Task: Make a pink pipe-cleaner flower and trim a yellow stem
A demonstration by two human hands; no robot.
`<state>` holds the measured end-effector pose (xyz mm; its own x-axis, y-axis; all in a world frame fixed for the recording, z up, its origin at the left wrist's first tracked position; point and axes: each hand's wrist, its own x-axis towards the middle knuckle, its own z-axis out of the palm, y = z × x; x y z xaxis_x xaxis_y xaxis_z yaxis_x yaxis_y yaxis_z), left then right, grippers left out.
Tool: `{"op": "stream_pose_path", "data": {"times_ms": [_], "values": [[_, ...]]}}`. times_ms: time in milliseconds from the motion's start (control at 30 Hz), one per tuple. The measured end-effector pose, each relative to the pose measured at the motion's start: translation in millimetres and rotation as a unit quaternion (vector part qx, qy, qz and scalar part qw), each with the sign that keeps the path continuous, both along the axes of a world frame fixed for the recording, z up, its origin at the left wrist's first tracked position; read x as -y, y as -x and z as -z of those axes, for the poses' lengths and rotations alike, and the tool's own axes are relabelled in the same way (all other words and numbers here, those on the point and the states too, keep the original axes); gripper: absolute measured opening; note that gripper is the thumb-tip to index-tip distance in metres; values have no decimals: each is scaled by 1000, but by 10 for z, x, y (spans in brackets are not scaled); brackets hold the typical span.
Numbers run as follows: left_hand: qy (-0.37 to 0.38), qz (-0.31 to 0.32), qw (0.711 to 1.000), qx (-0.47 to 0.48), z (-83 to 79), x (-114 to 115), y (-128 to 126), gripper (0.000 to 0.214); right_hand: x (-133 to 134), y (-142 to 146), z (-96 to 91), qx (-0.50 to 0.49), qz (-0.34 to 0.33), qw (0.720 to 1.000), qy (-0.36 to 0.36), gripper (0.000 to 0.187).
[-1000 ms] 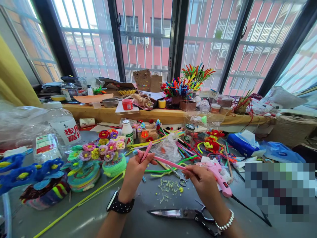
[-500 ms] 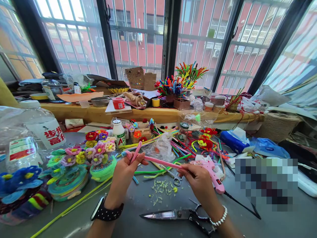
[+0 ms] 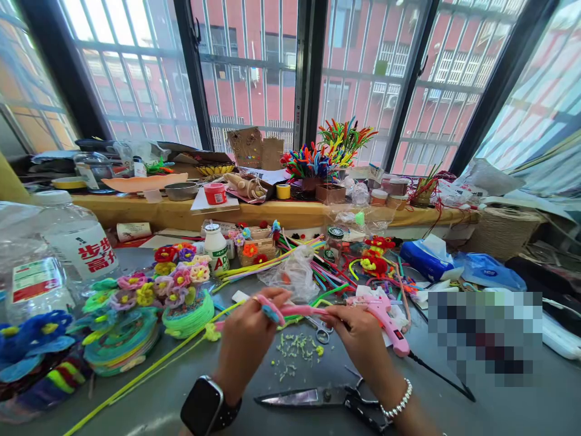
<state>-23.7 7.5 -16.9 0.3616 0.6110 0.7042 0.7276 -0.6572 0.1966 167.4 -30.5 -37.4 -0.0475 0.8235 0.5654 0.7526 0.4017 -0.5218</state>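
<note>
A pink pipe cleaner stretches between my two hands above the grey table. My left hand, wrist turned so the watch face shows, is closed on its left part, where a pink loop with a light blue bit sticks out. Left of that hand, a pink stem with a small yellow-green tuft points outward. My right hand pinches the other end of the pipe cleaner. Below the hands lie large scissors and yellow-green fuzz clippings. A pink glue gun rests beside my right hand.
Pipe-cleaner flower pots and large plastic bottles stand on the left. Small scissors, loose pipe cleaners and a plastic bag lie behind my hands. A blue tissue pack sits at right; the glue gun's black cord runs across the table.
My left hand has rotated and moved right, closer to my right hand, shortening the visible pink span. The yellow-green tuft now shows left of it. My right hand has barely moved.
</note>
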Motion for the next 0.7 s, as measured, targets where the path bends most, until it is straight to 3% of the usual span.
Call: {"op": "stream_pose_path", "data": {"times_ms": [67,167,300,400,500,600,700], "values": [[4,62,996,-58,17,32,-77,27,0,15,17,9,-24,999,-23,18],[48,74,988,-124,30,31,-127,27,-3,26,-3,16,-39,998,-46,20],[76,37,989,-121,38,-17,-68,26,15,-36,-147,79,3,997,-2,15],[75,-26,993,-87,33,-58,9,27,116,-156,-313,170,44,983,62,18],[73,-75,993,-61,17,-89,65,29,326,-289,-431,270,6,955,125,14],[72,-120,990,-27,7,-105,98,29,578,-383,-407,340,-15,924,174,26],[82,-117,990,4,2,-101,118,28,752,-427,-219,376,-25,902,209,34]]}}
